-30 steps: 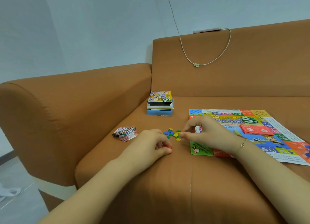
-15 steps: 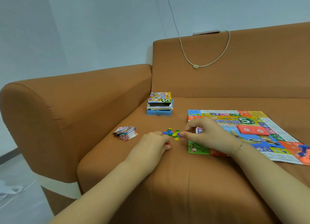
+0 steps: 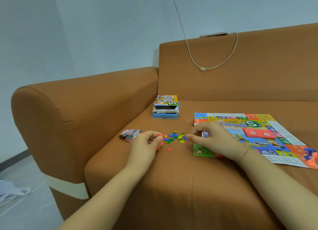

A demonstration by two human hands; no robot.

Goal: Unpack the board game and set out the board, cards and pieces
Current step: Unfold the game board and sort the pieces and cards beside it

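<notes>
Newly dropped red piece (image 3: 169, 149), blurred

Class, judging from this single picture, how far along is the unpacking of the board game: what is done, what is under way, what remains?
Done: the board lies unfolded on the sofa seat, a red card stack on it, the opened box set aside, folded paper slips nearby. Under way: the left hand pinches a red piece beside the small coloured pieces; the right hand reaches them. Left: these pieces are still a loose heap.

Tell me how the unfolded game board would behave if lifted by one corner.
The game board looks like thin creased paper, so it would probably flop and bend. The red card stack lying on it would likely slide off. It seems light, so easily dragged across the sofa.
</notes>
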